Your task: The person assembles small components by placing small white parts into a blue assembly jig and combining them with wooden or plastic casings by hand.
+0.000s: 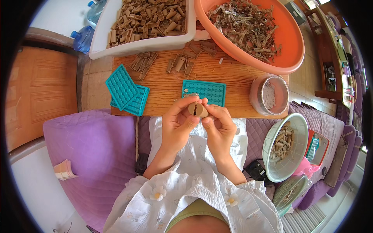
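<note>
Between both hands, above the table's near edge, is a small tan plastic casing [200,111] with a dark slit facing up. My left hand [175,123] pinches its left side with thumb and fingers. On the opposite side, my right hand [220,126] grips it the same way. A small clear piece [191,94] shows just beyond my left fingertips; whether it is touched I cannot tell. Right behind the hands lies a teal tray [211,91] with rows of small round cells. Two more teal trays [121,86] overlap at the left.
Loose tan casings [179,62] lie on the wooden table [229,83]. A white bin [155,42] of casings and an orange basin [293,58] of clear strips stand behind. At right are a plastic-lined tub [258,95] and a pale green basin [272,171].
</note>
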`<state>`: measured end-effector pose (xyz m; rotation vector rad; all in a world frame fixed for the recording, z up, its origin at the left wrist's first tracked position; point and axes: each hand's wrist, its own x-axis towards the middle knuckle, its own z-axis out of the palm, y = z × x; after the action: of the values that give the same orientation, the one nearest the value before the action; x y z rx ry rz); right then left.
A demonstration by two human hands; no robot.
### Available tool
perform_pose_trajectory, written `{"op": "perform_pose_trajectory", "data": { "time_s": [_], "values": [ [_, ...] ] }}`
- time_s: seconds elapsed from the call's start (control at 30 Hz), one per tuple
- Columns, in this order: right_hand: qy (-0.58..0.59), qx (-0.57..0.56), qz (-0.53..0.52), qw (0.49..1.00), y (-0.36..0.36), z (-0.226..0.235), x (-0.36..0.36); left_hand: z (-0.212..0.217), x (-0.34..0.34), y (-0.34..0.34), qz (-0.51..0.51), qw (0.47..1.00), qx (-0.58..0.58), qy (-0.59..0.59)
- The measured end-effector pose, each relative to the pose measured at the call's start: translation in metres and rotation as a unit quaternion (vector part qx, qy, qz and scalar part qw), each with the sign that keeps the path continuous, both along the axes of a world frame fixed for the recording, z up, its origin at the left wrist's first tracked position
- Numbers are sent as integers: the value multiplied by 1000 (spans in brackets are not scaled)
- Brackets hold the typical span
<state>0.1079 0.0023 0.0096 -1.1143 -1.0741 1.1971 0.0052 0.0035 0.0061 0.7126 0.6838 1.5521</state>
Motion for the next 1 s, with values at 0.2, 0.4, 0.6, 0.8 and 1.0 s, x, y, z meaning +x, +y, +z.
{"op": "perform_pose_trajectory", "data": {
  "time_s": [0.2, 0.4, 0.6, 0.8, 1.0],
  "values": [
    [24, -4, -15, 1000, -1, -4, -5, 4, 2, -2, 4, 998, 11, 62],
    [-33, 5, 3, 999, 2, -9, 2, 11, 12, -5, 26, 988, 11, 149],
    [-226, 112, 73, 965, 8, 12, 1, 5, 13, -5, 85, 964, 41, 248],
    [-207, 18, 148, 967, -2, 0, -5, -3, 12, -5, 85, 960, 52, 262],
    [-163, 9, 123, 979, 0, -9, -8, -7, 11, -3, 45, 964, 44, 258]
  ]
}}
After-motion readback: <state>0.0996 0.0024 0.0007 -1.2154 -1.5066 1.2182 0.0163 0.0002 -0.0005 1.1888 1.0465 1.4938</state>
